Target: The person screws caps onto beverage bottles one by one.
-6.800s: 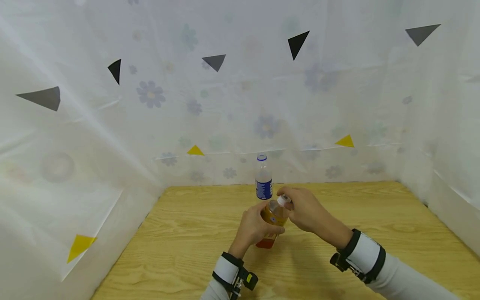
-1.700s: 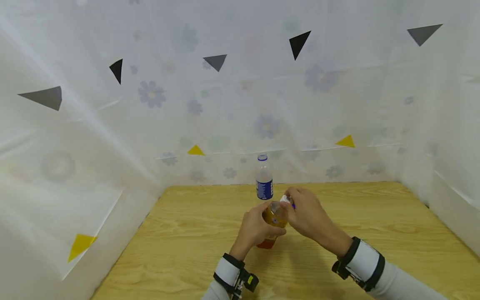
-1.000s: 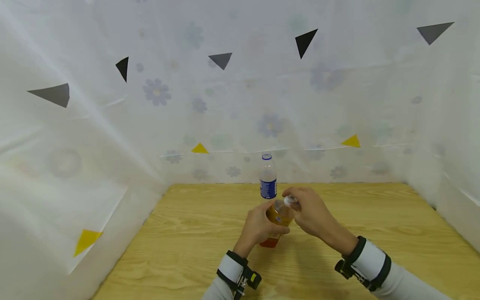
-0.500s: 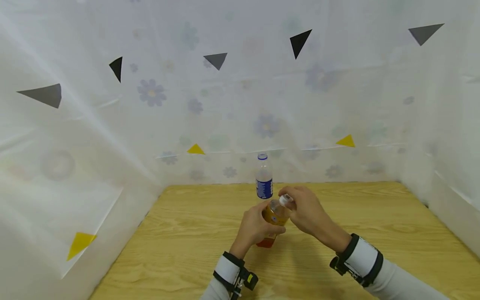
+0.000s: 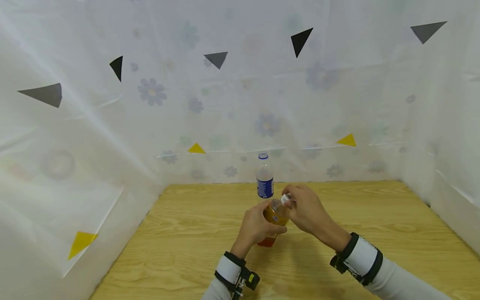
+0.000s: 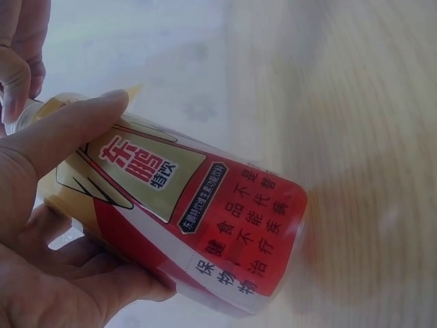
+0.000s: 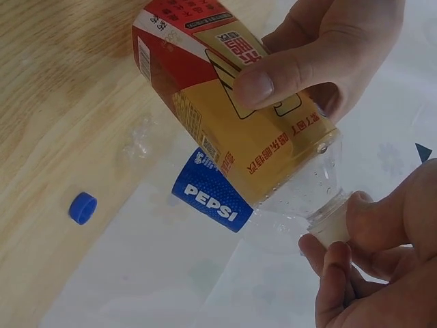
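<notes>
Pinching white cap (image 7: 332, 225), right fingers (image 7: 333, 277) curled, left fingers (image 6: 126, 283) round bottle (image 6: 229, 219)

Holds nearer bottle (image 5: 276, 217) between left hand (image 5: 256, 227) at nine o'clock and right hand (image 5: 307, 210) at two; has farther bottle (image 5: 265, 187) on table (image 5: 180, 241) behind, at twelve, and, in right wrist view, separate cap (image 7: 82, 208) at nine from it.

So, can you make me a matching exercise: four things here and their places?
1. Red-and-yellow plastic bottle
2. Blue-labelled clear plastic bottle
3. Round white plastic cap
4. Round blue plastic cap

A. Lying on the wood-grained table
B. Gripped by the left hand
C. Pinched by the right hand
D. Standing beyond both hands

Pairs: 1-B, 2-D, 3-C, 4-A
</notes>
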Motion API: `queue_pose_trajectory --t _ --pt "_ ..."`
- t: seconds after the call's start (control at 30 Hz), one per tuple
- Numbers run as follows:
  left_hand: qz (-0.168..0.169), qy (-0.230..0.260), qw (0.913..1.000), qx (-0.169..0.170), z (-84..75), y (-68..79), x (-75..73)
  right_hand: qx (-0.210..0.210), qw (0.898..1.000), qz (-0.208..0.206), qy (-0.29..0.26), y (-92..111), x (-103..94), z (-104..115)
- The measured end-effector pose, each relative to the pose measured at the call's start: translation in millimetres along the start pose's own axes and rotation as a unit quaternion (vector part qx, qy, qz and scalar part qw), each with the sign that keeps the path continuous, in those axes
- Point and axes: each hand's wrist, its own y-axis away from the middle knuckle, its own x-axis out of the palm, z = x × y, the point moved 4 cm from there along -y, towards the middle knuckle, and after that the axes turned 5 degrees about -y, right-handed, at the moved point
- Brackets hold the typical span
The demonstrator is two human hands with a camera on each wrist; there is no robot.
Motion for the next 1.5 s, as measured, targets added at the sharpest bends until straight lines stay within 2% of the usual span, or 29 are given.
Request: queue_pose_trajectory --t 0.33,0.8,1.07,1.23,1.4,1.5 --pt "-0.002 -0.005 1.0 0.004 -4.7 0.5 -0.6 0.015 1.0 0.007 0.013 -0.8 0.4 -0.9" --pt "-0.012 -0.003 0.9999 0.002 -4.3 0.2 0.7 0.007 1.0 -0.002 0.015 -2.2 -0.4 -0.5" --pt "-0.016 -0.006 0.9999 0.002 -0.8 2.2 0.6 0.012 1.0 0.001 -0.012 -1.1 2.9 -2.2" --pt "-0.001 -0.005 1.0 0.004 -1.3 0.5 0.2 0.03 0.999 0.006 -0.036 0.6 2.4 -4.0" --pt "0.002 -0.002 0.9995 0.031 -8.0 -2.9 -2.4 0.031 0.999 0.006 -0.043 2.0 -0.3 -4.0" --pt "-0.008 -0.004 0.9988 0.047 -16.7 -8.3 -10.6 0.023 0.999 -0.003 -0.04 -1.0 -5.4 -2.2"
